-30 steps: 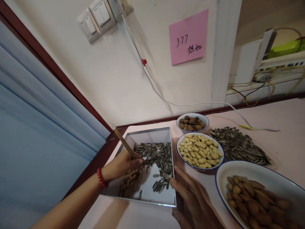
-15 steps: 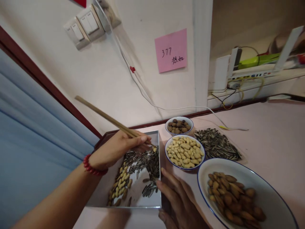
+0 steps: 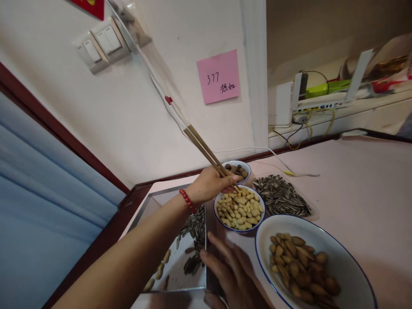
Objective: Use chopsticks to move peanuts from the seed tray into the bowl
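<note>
My left hand [image 3: 210,185] is closed on a pair of wooden chopsticks [image 3: 206,151], with the tips over the near rim of the bowl of peanuts [image 3: 240,207]. A red bead bracelet sits on that wrist. My right hand [image 3: 233,274] lies flat with fingers spread on the table, against the right side of a shiny metal tray [image 3: 180,270]. The tray holds sunflower seeds and some peanuts.
A small bowl of dark nuts [image 3: 238,168] stands behind the peanuts. A pile of sunflower seeds [image 3: 280,196] lies to the right. A large white plate of almonds [image 3: 305,264] is in front. A white cable [image 3: 257,151] runs along the wall; a pink note [image 3: 219,76] is stuck above.
My left hand has lifted out of the tray with the chopsticks and moved right, to above the peanut bowl. The right hand has stayed beside the tray.
</note>
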Demonstrator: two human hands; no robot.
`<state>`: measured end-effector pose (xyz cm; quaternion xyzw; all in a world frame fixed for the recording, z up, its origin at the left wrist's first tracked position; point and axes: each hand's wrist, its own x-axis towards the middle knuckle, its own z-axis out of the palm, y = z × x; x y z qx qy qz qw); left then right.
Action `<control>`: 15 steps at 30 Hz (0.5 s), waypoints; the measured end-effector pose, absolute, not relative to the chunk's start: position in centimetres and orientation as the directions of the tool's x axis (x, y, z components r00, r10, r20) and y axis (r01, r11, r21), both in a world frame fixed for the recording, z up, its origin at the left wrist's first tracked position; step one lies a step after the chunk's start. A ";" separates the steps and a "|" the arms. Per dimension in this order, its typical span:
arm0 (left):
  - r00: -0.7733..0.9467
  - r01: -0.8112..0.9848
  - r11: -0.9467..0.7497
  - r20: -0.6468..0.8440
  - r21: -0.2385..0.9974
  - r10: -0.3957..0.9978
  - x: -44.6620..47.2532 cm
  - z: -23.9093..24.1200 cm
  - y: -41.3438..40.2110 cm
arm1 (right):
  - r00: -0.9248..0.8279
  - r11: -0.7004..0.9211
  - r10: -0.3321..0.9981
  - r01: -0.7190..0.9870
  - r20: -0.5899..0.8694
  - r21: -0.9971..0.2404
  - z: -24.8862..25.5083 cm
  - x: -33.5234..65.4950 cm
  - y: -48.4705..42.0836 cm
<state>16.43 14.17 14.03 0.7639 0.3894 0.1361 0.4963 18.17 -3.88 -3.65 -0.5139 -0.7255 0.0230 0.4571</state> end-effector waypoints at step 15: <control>0.383 0.590 -0.145 -0.117 0.794 0.916 -0.5 17.6 9.6 | -0.032 0.545 0.740 0.614 0.671 -0.571 -3.5 18.6 -4.4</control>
